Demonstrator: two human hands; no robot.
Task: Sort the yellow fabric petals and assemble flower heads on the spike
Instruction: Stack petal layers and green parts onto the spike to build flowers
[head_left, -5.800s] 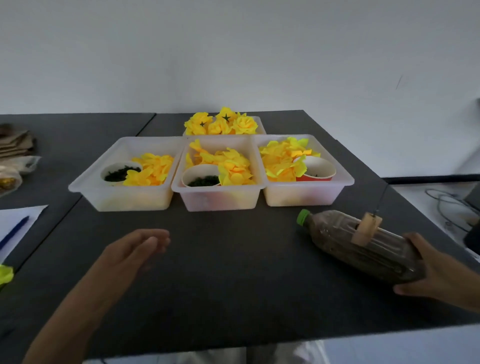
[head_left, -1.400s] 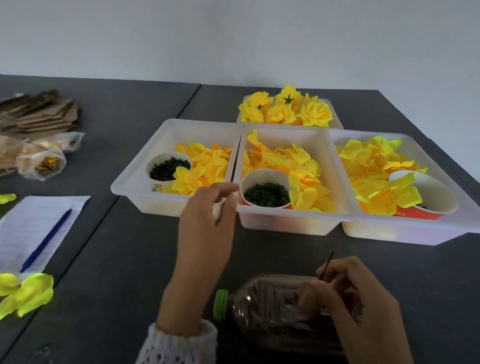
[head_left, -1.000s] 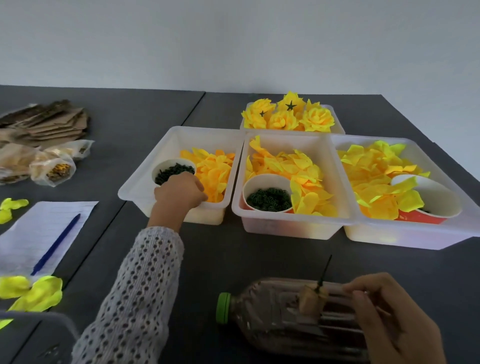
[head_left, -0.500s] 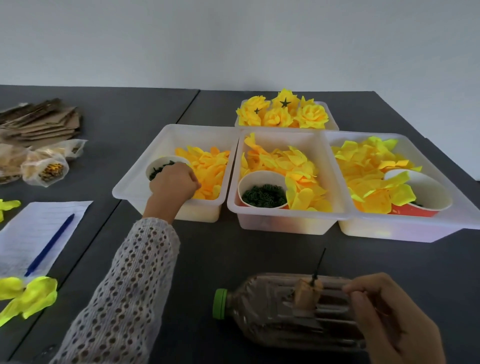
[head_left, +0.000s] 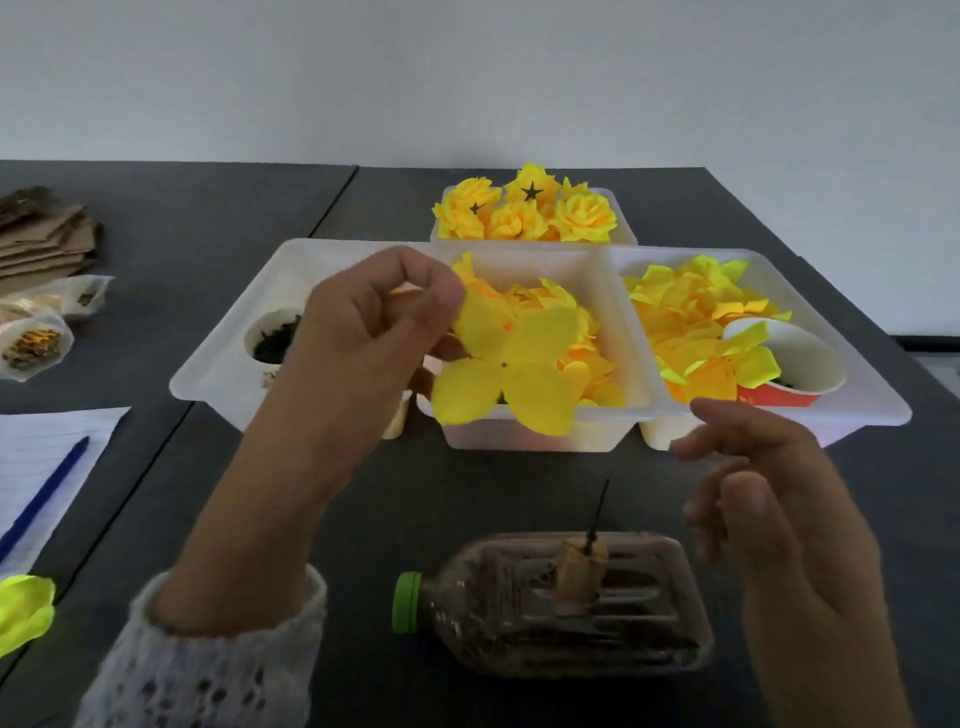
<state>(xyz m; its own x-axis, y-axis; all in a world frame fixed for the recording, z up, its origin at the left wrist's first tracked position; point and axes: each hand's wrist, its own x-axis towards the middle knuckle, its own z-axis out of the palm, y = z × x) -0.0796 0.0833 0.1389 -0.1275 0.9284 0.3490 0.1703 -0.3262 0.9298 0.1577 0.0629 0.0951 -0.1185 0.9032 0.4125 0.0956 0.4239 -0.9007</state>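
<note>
You are at a craft workbench: dark tabletop (head_left: 260, 208) against a bare pale wall. Behind the bottle (head_left: 561, 608), plastic trays (head_left: 519, 431) of petals; left of it, lined paper (head_left: 47, 452) with pen (head_left: 47, 493).

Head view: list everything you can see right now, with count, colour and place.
petal layer: one, yellow, pinched in left hand above bins
bins: three, translucent white, in a row, holding loose yellow petals
cups: at least two visible, in left and right bins
finished flowers: several, yellow, rear bin
bottle: one, brown, green cap, lying near edge
spike: one, dark, upright on bottle
pen: one, blue, on paper, left
left hand: holding petal layer
right hand: open, empty
</note>
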